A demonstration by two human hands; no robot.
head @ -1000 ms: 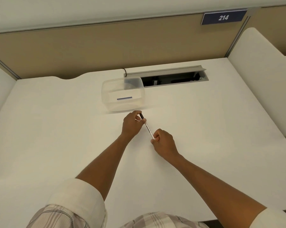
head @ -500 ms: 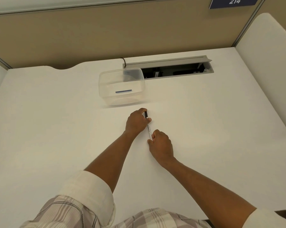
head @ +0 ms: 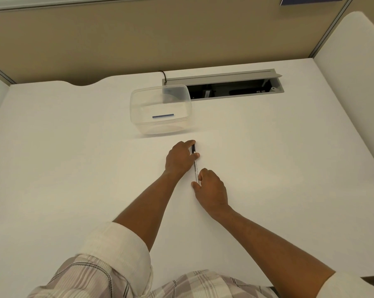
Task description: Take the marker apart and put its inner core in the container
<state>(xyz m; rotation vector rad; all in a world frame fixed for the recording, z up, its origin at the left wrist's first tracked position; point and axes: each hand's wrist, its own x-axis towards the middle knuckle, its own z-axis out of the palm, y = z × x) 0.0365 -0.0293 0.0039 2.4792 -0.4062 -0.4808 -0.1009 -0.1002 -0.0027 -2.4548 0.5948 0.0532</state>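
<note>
I hold the marker [head: 196, 168] in both hands just above the white desk [head: 278, 160], on the near side of the clear plastic container [head: 160, 109]. The marker runs almost straight away from me, its dark capped end toward the container and its white printed barrel toward my body. My left hand [head: 180, 159] pinches the far, dark end, forefinger curled over the tip and thumb pressed against the barrel below the cap. My right hand [head: 211, 189] grips the near end of the barrel, fingers curled round it and thumb underneath. The marker is in one piece, cap and barrel joined.

The container stands open-topped on the desk, beyond my left hand and apart from it. A thin blue stick [head: 162, 116] lies flat on its floor, crosswise to the marker. Just behind the container and to its right, a grey cable hatch [head: 224, 84] is set into the desk with its lid raised, dark inside. A black cable [head: 163, 75] rises at the hatch's left corner, just behind the container.
</note>
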